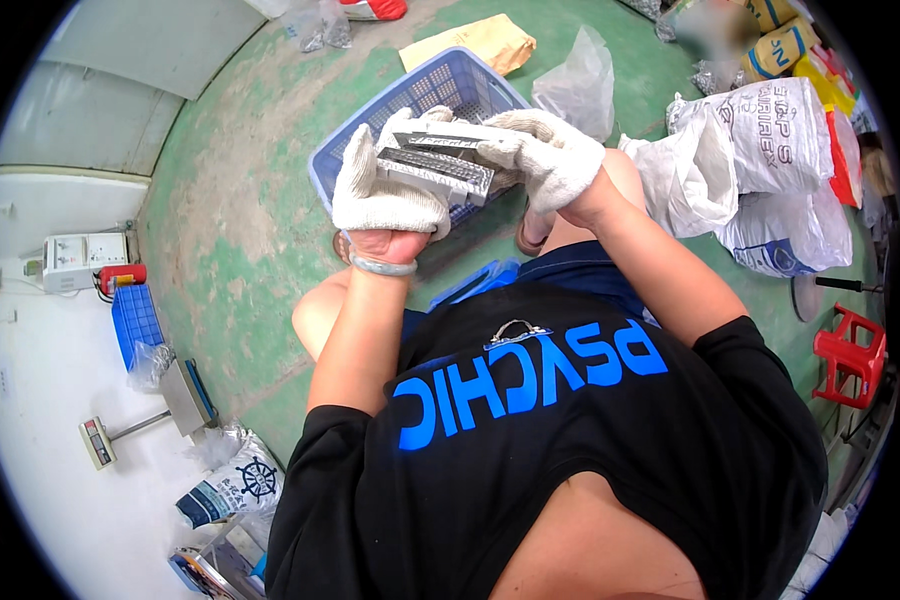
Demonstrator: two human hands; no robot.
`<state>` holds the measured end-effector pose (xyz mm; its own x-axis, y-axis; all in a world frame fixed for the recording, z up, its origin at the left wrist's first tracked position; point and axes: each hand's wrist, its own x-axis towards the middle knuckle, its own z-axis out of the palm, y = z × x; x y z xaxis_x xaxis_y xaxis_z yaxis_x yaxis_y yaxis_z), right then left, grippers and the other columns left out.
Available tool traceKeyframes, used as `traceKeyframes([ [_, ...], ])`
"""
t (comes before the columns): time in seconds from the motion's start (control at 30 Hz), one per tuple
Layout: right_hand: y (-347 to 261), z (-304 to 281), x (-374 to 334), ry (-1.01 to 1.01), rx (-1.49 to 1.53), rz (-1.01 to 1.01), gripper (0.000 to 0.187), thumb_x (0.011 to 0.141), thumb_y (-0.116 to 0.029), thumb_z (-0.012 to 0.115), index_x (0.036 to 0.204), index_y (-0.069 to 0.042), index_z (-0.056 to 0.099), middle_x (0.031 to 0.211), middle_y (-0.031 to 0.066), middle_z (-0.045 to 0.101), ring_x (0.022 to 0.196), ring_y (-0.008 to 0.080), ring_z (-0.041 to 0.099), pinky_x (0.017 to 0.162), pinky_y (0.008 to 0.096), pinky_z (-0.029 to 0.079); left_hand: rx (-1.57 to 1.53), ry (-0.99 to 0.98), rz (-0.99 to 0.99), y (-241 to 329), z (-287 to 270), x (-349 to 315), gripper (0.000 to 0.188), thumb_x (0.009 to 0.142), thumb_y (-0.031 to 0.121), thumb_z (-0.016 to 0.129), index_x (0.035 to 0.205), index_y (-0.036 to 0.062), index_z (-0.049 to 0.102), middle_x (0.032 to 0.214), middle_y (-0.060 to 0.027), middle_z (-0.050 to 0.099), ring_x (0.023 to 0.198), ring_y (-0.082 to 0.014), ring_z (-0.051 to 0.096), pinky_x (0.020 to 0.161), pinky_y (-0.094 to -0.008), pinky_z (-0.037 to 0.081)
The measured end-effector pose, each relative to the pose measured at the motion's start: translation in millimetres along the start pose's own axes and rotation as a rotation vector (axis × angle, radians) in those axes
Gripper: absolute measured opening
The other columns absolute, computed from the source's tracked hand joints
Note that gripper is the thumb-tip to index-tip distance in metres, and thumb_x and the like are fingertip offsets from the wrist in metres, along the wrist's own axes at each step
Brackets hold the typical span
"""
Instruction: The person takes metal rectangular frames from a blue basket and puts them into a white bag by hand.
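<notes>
Both my hands wear white knitted gloves and are raised over a blue plastic basket [332,150]. My left hand [388,200] is closed around the left end of several silver-grey metal bars [440,178] with ridged faces, its thumb up along their side. From the other side, my right hand [550,158] pinches the right end of the upper bar, fingers curled over it. The bars lie stacked at slight angles, with dark gaps between them. Part of the basket's inside is hidden behind my hands.
A brown paper sack [470,45] and a clear plastic bag [578,85] lie past the basket. White woven sacks [760,135] are heaped at right, near a red stool [850,355]. Along the left wall are a blue crate [136,322], a fire extinguisher [122,276] and a scale [185,395].
</notes>
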<state>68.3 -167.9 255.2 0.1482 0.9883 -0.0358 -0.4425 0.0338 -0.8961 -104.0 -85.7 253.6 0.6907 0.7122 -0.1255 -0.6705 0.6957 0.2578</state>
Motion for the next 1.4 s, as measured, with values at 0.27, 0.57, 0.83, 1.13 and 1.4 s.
traceKeyframes([
  [0.27, 26, -13, 2, -0.153, -0.306, -0.418, 0.044, 0.082, 0.005, 0.053, 0.124, 0.004, 0.041, 0.113, 0.0125, 0.055, 0.098, 0.0229, 0.061, 0.084, 0.0316, 0.051, 0.029, -0.08, 0.035, -3, 4, 1, 0.049, 0.09, 0.034, 0.048, 0.125, -0.0012, 0.048, 0.132, -0.0254, 0.044, 0.124, -0.0413, 0.039, 0.107, -0.0542, 0.028],
  [0.57, 32, 7, -8, -0.117, 0.009, -0.331, 0.057, 0.074, 0.005, 0.068, 0.125, -0.001, 0.042, 0.114, 0.0103, 0.055, 0.106, 0.0186, 0.055, 0.09, 0.0312, 0.047, 0.024, -0.026, 0.057, -2, 17, 4, 0.071, 0.084, 0.061, 0.047, 0.125, 0.0019, 0.048, 0.13, -0.0264, 0.045, 0.123, -0.0451, 0.039, 0.105, -0.0574, 0.028],
  [0.83, 37, -2, -8, -0.15, -0.342, -0.509, 0.063, 0.073, -0.003, 0.073, 0.128, 0.002, 0.042, 0.121, 0.0131, 0.053, 0.112, 0.0204, 0.052, 0.096, 0.0327, 0.043, 0.042, -0.096, 0.074, -5, 16, 8, 0.049, 0.095, 0.036, 0.043, 0.131, 0.0031, 0.044, 0.13, -0.0214, 0.048, 0.124, -0.0418, 0.041, 0.106, -0.0545, 0.029],
  [1.13, 35, -15, -4, -0.13, -0.621, -0.681, 0.065, 0.07, -0.012, 0.074, 0.127, 0.002, 0.045, 0.125, 0.0189, 0.05, 0.117, 0.0319, 0.049, 0.1, 0.0365, 0.039, 0.164, -0.13, 0.109, -9, 13, 15, 0.043, 0.094, 0.019, 0.043, 0.135, 0.0042, 0.04, 0.129, -0.0208, 0.049, 0.125, -0.0408, 0.041, 0.107, -0.052, 0.029],
  [1.4, 10, -12, -9, -0.188, -0.513, -0.603, 0.065, 0.076, -0.008, 0.07, 0.132, 0.001, 0.039, 0.13, 0.0163, 0.047, 0.121, 0.0261, 0.047, 0.102, 0.0346, 0.037, 0.219, -0.224, 0.088, -12, 23, 23, 0.045, 0.092, 0.015, 0.043, 0.136, 0.0037, 0.038, 0.129, -0.0224, 0.049, 0.124, -0.0401, 0.042, 0.106, -0.0522, 0.03],
])
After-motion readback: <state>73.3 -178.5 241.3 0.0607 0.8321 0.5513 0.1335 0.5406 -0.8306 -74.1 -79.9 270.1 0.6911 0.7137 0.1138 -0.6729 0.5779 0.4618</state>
